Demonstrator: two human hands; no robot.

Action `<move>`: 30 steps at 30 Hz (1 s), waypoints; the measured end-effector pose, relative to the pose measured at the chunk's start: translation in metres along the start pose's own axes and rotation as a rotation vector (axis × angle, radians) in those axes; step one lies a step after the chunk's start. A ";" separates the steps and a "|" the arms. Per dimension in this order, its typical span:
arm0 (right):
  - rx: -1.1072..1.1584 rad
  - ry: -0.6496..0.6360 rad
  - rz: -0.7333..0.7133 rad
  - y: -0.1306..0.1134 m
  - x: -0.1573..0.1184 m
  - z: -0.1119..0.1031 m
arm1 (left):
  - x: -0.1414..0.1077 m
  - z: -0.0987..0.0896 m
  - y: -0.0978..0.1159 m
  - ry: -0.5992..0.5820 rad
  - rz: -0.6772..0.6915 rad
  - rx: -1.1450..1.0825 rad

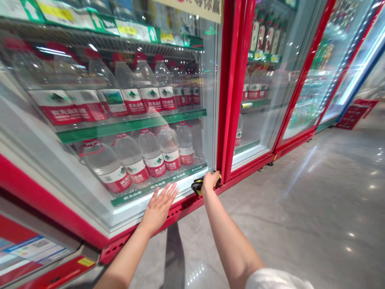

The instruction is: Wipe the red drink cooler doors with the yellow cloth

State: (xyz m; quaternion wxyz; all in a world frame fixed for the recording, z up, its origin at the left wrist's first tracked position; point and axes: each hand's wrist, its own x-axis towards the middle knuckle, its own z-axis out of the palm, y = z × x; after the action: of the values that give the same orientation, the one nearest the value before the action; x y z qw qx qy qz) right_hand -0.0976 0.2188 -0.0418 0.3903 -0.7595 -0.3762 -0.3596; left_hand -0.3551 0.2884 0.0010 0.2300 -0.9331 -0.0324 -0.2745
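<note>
My left hand [158, 205] lies flat, fingers stretched and spread, at the lower part of a red-framed fridge's glass door [198, 136]. Farther right, my right hand [210, 180] is closed round a black-and-yellow bundle [197, 186], which looks soft like a cloth or glove; its exact kind is unclear. That hand is at the door's bottom right corner, beside the red frame [226, 120]. Behind the glass, large water bottles [136, 160] with red and white labels stand on the bottom shelf, and more bottles [150, 86] fill the shelf above.
Other glass-door fridges [313, 88] run off to the right along a shiny grey floor [300, 208]. At lower left is another red-trimmed unit [39, 249]. A red box-like stand [353, 114] sits at the far right. The red base ledge [186, 206] juts out below the door.
</note>
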 end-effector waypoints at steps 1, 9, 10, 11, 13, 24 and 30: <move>-0.017 0.032 0.075 -0.003 0.004 0.001 | -0.001 0.000 -0.001 0.001 0.001 -0.002; 0.174 0.105 0.490 -0.015 -0.022 -0.007 | -0.001 -0.003 0.000 0.026 0.000 0.007; 0.176 0.113 0.525 -0.014 -0.021 -0.007 | -0.002 -0.004 0.001 0.026 -0.001 0.014; 0.173 0.119 0.546 -0.014 -0.017 -0.007 | -0.003 -0.005 0.000 0.024 -0.001 0.022; 0.166 0.117 0.553 -0.020 -0.009 -0.007 | -0.006 -0.006 0.000 0.021 -0.005 0.038; 0.323 0.062 0.474 -0.029 -0.031 -0.024 | -0.032 -0.008 -0.010 -0.001 -0.008 0.110; 0.347 -0.017 0.326 -0.073 -0.040 -0.018 | -0.045 -0.014 -0.018 -0.010 -0.025 0.146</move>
State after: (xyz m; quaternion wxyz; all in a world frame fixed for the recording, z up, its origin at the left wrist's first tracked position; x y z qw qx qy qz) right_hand -0.1826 0.2217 -0.0437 0.5645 -0.7348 -0.3081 -0.2155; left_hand -0.4034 0.3013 -0.0047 0.2940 -0.9147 -0.0653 -0.2694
